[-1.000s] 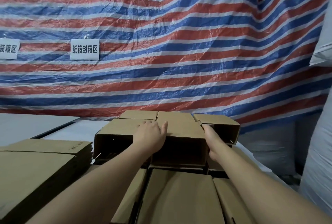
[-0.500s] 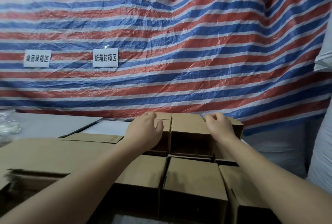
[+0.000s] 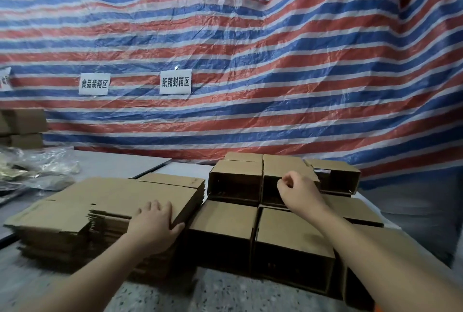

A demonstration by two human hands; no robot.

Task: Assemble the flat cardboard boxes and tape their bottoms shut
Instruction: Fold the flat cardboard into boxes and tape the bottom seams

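The left hand has been taken off the assembled boxes and laid flat on the near right corner of the flat stack, thumb over its edge. The right hand has been lifted clear of the boxes, fingers loosely curled, nothing held.

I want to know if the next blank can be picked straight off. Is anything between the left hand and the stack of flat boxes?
Nothing visible. The left hand rests directly on the top sheet of the flat box stack, thumb over its near right edge. The right hand hangs loosely curled above the assembled boxes, clear of the stack.
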